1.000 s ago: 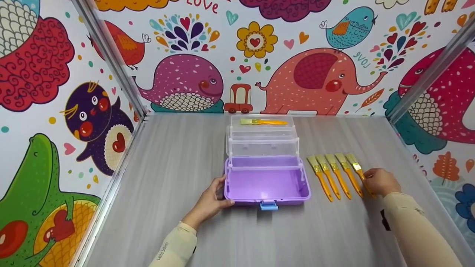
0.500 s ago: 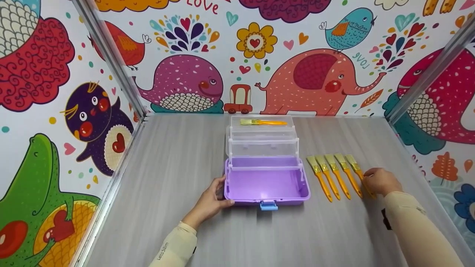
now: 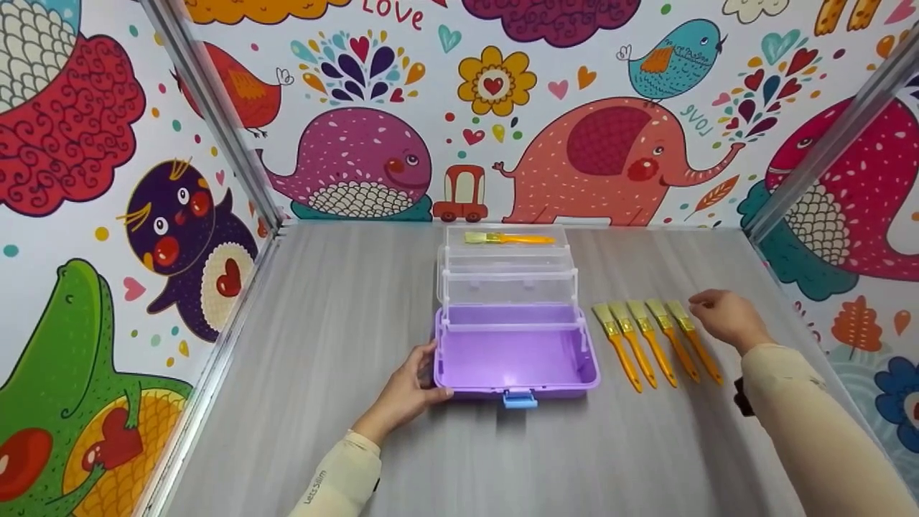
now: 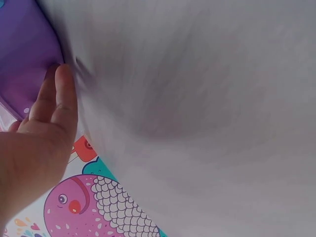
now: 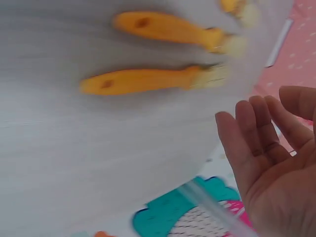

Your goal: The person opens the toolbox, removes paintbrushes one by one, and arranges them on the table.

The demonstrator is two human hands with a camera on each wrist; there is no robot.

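Note:
A purple toolbox [image 3: 510, 353] with a blue latch [image 3: 520, 399] stands with its lid raised and clear trays [image 3: 508, 289] fanned out behind. My left hand [image 3: 409, 384] holds its front left corner, thumb at the front, fingers along the side wall. The left wrist view shows those fingers [image 4: 65, 94] against the purple wall. Several flat paintbrushes with orange handles lie in a slanted row right of the box. Just beyond the bristles of the rightmost paintbrush [image 3: 702, 352], my right hand [image 3: 732, 316] hovers with loosely bent fingers and nothing between them.
One more paintbrush [image 3: 528, 239] lies crosswise in the rearmost clear tray. The grey table [image 3: 337, 301] is bounded by printed walls [image 3: 488, 158] at the back and sides, with metal posts [image 3: 215, 115] at the corners.
My right hand has let go of the rightmost paintbrush's handle and moved away from me, up toward its bristle end. The left hand and the toolbox stay put.

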